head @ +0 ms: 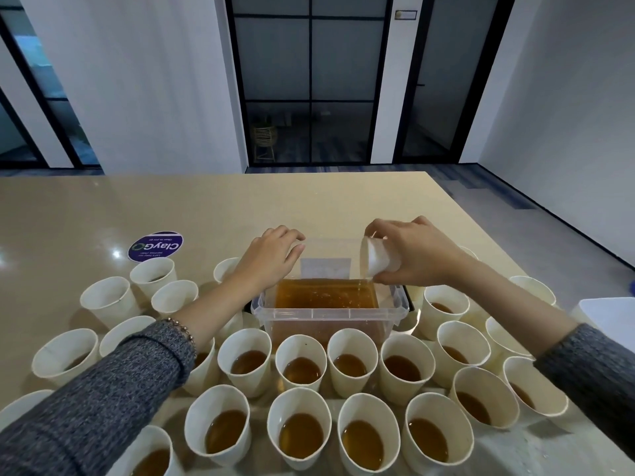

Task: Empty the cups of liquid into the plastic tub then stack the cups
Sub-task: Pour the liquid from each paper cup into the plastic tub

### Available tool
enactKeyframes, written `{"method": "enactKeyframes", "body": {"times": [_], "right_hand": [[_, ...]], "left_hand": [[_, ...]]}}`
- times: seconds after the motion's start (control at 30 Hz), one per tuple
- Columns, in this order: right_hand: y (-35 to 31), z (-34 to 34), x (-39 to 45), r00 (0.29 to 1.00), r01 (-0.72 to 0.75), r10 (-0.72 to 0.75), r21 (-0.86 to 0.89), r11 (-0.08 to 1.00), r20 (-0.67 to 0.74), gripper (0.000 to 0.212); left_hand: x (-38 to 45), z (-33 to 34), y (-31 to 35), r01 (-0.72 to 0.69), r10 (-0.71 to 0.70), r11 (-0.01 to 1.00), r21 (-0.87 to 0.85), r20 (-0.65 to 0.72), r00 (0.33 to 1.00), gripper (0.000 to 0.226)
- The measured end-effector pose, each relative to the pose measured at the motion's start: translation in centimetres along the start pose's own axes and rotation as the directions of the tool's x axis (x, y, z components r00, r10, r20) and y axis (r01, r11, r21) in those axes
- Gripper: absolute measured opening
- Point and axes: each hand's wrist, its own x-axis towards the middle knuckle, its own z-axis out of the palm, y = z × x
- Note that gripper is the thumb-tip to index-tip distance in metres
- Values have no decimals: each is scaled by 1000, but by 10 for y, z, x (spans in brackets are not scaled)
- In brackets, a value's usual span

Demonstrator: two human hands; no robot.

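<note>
Head view looks down on my two hands over the clear plastic tub (330, 312), which sits on the beige table (103, 207) and already holds a deep layer of amber liquid. My right hand (417, 250) is wrapped round a white paper cup (378, 259), tipped on its side above the tub's right edge, with a thin stream running into the liquid below. My left hand (271, 254) rests on the tub's far left rim with fingers curled over it, apparently steadying it.

I judge the work to be far from finished. The near rows of cups (302, 438) ringing the tub all have liquid in them, as do several on the right. A few cups at the left (110, 300) look emptied or nearly so. No stack of cups shows anywhere, so stacking seems not yet begun.
</note>
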Motion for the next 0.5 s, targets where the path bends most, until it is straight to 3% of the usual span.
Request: {"method": "enactKeyframes", "body": {"times": [0.2,0.37,0.5], "right_hand": [[51,-31,-17,960,-219,268,376,900,-83,77],[124,-45,-29,844,-383,503,445,809,-188,60],[176,-33,-41,711,-571,679,416,708,-180,62]], "left_hand": [[0,1,1,-4,4,1000,12,-4,1000,37],[1,0,1,2,-2,1000,8,9,1000,37],[1,0,0,5,-5,1000,12,15,1000,37]]}}
